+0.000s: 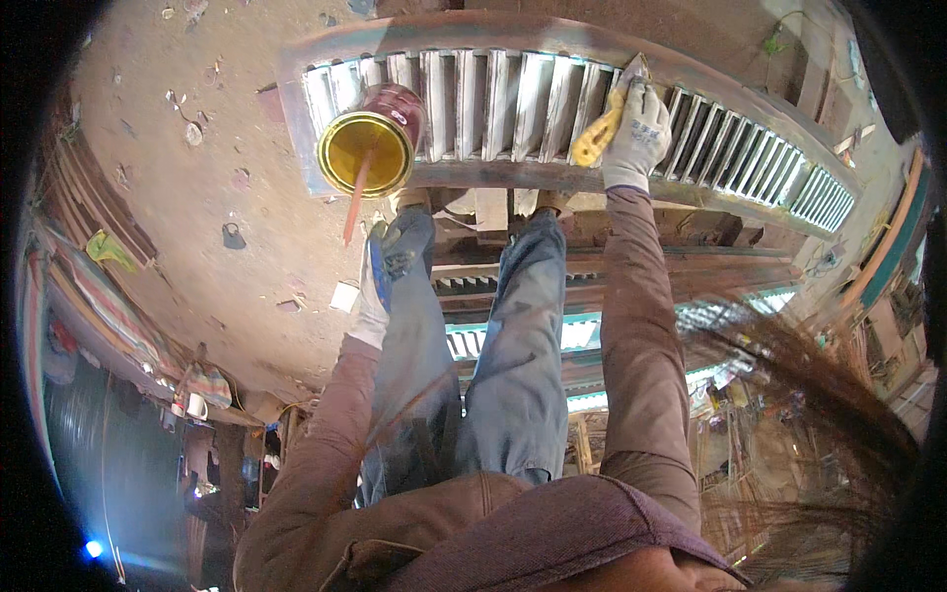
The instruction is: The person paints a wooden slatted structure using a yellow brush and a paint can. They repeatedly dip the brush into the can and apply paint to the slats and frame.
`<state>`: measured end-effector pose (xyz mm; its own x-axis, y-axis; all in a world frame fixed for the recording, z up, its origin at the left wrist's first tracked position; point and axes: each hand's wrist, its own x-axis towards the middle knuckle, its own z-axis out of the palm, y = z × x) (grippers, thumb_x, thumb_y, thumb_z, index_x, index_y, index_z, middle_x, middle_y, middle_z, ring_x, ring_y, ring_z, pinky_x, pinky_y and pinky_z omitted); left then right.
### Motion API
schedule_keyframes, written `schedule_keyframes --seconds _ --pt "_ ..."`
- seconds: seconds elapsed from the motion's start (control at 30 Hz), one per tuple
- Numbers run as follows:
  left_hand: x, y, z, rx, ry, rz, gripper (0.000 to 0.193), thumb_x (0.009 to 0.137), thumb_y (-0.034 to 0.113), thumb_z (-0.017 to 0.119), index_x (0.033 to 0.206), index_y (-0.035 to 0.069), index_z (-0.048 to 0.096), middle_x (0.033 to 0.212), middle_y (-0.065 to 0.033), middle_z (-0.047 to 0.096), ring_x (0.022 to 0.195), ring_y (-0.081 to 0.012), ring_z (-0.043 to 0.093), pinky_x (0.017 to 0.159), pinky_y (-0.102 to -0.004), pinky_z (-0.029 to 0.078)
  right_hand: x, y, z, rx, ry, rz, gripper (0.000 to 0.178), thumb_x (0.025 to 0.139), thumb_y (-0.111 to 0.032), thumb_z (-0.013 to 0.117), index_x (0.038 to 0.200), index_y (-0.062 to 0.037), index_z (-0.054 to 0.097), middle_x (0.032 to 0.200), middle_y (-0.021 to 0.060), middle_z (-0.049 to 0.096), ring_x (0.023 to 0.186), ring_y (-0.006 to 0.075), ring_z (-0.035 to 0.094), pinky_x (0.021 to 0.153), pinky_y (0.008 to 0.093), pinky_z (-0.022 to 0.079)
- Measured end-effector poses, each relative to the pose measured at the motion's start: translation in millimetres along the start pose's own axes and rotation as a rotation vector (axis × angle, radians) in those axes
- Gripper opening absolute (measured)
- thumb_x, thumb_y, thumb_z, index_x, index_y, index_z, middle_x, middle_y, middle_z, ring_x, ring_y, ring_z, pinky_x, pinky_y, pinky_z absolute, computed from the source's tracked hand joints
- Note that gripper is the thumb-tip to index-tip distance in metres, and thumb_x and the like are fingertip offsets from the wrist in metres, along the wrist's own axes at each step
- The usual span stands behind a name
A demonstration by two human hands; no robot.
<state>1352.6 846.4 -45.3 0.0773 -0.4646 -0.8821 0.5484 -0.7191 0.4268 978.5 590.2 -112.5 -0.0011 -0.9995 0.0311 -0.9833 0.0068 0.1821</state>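
Note:
My right hand point(636, 133), in a white work glove, is closed around a yellow-handled scraper point(598, 138) over the slats of a long louvred wooden panel point(473, 176). Its metal blade meets the panel's far rail. My left hand point(380, 271), gloved with a blue patch, is by my left knee; its fingers look curled, and what they hold, if anything, is hidden. Just beyond it, a dark red paint can point(400, 107) rests at the panel's left end, its gold inside showing. A reddish stick point(361, 192) leans out over the can's rim.
More louvred panels point(582, 331) lie beneath and behind my legs. Wood strips point(99, 197) are stacked at the left beside a striped sheet point(109, 306). Scraps litter the dirt floor point(197, 89), with a small white piece point(344, 296) near my left hand. Boards point(893, 232) lean at the right.

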Motion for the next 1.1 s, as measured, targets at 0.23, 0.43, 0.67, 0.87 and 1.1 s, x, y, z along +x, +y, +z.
schedule_keyframes --seconds 0.23,0.43,0.67,0.87,1.1 --pt "-22 -124 -50 0.807 0.046 0.337 0.053 0.1 0.015 0.042 0.149 0.006 0.027 0.149 -0.0147 0.035 0.133 -0.0277 0.041 0.11 -0.0355 0.037 -14 11 -9 0.031 -0.117 -0.119 0.037 0.084 -0.014 0.057 0.12 -0.0185 0.063 0.124 0.0019 0.059 0.115 0.0234 0.054 0.091 0.0415 0.043" --pt "-9 -95 -18 0.859 -0.016 0.244 0.059 0.093 0.004 0.046 0.149 0.006 0.027 0.154 -0.0217 0.024 0.142 -0.0343 0.028 0.116 -0.037 0.027 -19 49 -12 0.224 -0.175 -0.02 0.04 0.086 -0.01 0.057 0.125 -0.0193 0.061 0.128 0.0001 0.059 0.111 0.0237 0.057 0.093 0.035 0.048" --pt "-14 -99 -27 0.269 0.157 -0.055 0.056 0.092 0.002 0.048 0.146 0.008 0.034 0.149 -0.0217 0.031 0.137 -0.0332 0.035 0.113 -0.037 0.03 56 52 -30 0.577 0.124 -0.057 0.03 0.087 -0.012 0.057 0.115 -0.0098 0.068 0.115 0.0106 0.067 0.104 0.0258 0.065 0.091 0.0342 0.051" --pt "-50 -117 6 1.037 0.125 0.125 0.051 0.092 0.0 0.049 0.141 0.007 0.041 0.144 -0.019 0.04 0.131 -0.0292 0.043 0.11 -0.036 0.035 117 100 -17 0.398 -0.031 -0.638 0.034 0.086 -0.029 0.06 0.119 -0.0261 0.064 0.121 -0.0034 0.064 0.109 0.0194 0.061 0.091 0.0347 0.05" --pt "-63 -106 250 0.478 -0.078 0.132 0.035 0.09 0.011 0.063 0.124 0.004 0.056 0.115 -0.0113 0.063 0.105 -0.0204 0.06 0.094 -0.0327 0.046 120 146 4 0.098 -0.094 -1.118 0.042 0.08 -0.033 0.063 0.122 -0.0324 0.057 0.128 -0.0132 0.055 0.117 0.0118 0.051 0.089 0.0356 0.047"
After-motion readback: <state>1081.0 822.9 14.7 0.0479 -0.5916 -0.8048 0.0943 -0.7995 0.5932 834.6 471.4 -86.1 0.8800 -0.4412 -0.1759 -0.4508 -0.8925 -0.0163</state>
